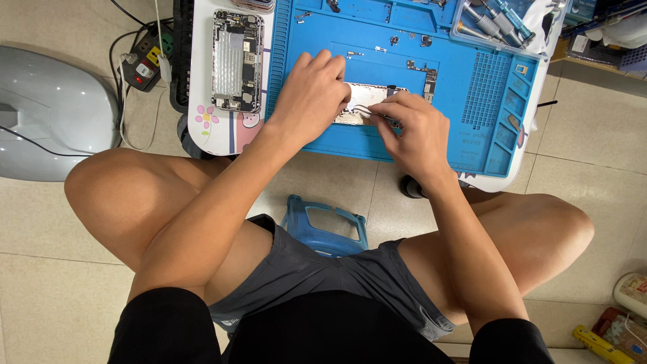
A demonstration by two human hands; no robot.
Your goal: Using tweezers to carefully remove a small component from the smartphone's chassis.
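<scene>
Your left hand [311, 91] lies palm-down on the blue work mat [317, 40], fingers curled loosely over the left end of a silvery metal phone part [367, 94], pressing it flat rather than gripping it. Your right hand [414, 131] is pinched shut on thin metal tweezers [369, 112], whose tips touch that same part near its lower edge. The part sits mid-mat, between both hands. An opened phone body [236, 61] lies well apart on the white table [202, 81] to the left
</scene>
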